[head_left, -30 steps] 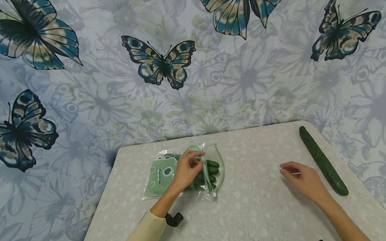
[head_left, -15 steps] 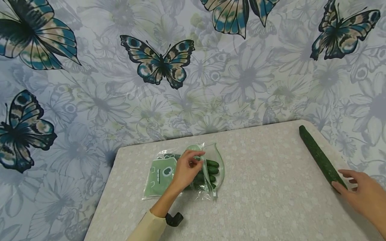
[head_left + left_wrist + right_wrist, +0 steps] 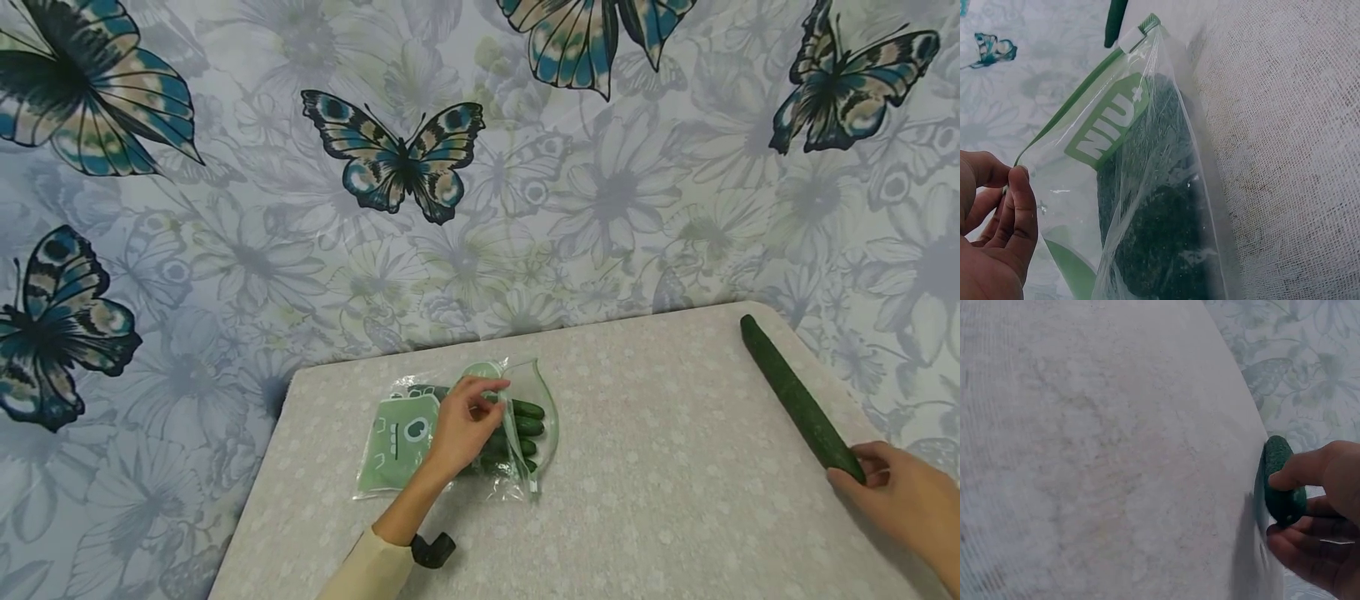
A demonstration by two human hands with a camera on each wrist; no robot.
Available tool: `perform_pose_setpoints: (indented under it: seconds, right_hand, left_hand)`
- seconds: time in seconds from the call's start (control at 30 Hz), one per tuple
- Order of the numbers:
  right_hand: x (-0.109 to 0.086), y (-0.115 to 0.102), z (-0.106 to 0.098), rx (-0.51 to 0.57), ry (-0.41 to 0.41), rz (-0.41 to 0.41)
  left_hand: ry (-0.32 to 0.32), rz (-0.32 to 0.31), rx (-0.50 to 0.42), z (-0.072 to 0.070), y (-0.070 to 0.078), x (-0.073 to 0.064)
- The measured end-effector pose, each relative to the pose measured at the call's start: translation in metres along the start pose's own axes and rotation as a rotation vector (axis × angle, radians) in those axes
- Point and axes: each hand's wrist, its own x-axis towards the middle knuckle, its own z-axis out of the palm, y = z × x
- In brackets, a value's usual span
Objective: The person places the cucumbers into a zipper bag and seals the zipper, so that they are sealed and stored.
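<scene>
A clear zip bag [image 3: 397,450] with a green printed face lies at the table's left, several cucumbers [image 3: 529,427] showing through its open right end. My left hand [image 3: 467,421] pinches the bag's green-edged rim between thumb and fingers; the left wrist view shows the white slider [image 3: 1132,40] farther along that rim. On the right side, a long cucumber [image 3: 797,396] lies slantwise near the table edge. Its near end is gripped by my right hand [image 3: 903,496], thumb on one side and fingers on the other, as the right wrist view also shows.
The table [image 3: 637,467] has a pale patterned cloth. Behind it and at both sides hangs a wall covering [image 3: 622,208] with butterflies and flowers. A black strap piece [image 3: 433,550] sits at the left wrist.
My right hand has moved right, from beside the long cucumber to its near end, and closed on it. The cucumber has shifted very slightly. My left hand stays at the bag's rim.
</scene>
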Motion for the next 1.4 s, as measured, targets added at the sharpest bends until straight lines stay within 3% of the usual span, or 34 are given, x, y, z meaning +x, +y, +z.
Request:
perform_pose_setpoints:
  seconds: [0.17, 0.27, 0.43, 0.6, 0.8, 0.9, 0.97, 1.07, 1.13, 1.27, 1.4]
  right_hand:
    - [-0.001, -0.004, -0.008, 0.190, 0.126, -0.018]
    - [0.001, -0.005, -0.013, 0.328, 0.241, -0.095]
    - [0.004, -0.009, -0.017, 0.544, 0.321, -0.206]
    - [0.004, -0.018, -0.018, 0.733, 0.331, -0.026]
    - [0.013, -0.029, -0.017, 0.860, 0.429, 0.208]
    - [0.019, -0.031, -0.016, 0.980, 0.461, 0.282]
    - [0.022, -0.032, -0.016, 1.103, 0.481, 0.289]
    - [0.023, -0.034, -0.013, 1.319, 0.490, 0.227]
    - [0.022, -0.034, -0.010, 1.428, 0.465, 0.132]
    - [0.020, -0.036, -0.005, 1.579, 0.335, -0.095]
    - [0.020, -0.040, -0.002, 1.630, 0.184, -0.255]
  left_hand:
    - [-0.002, -0.004, -0.004, 0.000, -0.001, 0.000]
    - [-0.001, -0.006, -0.010, 0.000, -0.001, 0.000]
    - [0.004, -0.009, -0.014, 0.000, -0.001, 0.000]
    - [0.003, -0.024, -0.015, 0.000, -0.001, 0.000]
    - [-0.004, -0.023, 0.008, -0.001, -0.002, 0.002]
    - [-0.004, -0.002, 0.019, -0.001, -0.002, 0.004]
    - [-0.002, 0.012, 0.014, -0.001, -0.002, 0.005]
    - [0.006, 0.017, 0.007, -0.002, -0.002, 0.007]
    - [0.007, 0.016, 0.000, -0.003, -0.002, 0.007]
    - [0.011, 0.011, -0.005, -0.004, -0.003, 0.006]
    - [0.010, -0.004, 0.006, -0.004, -0.002, 0.006]
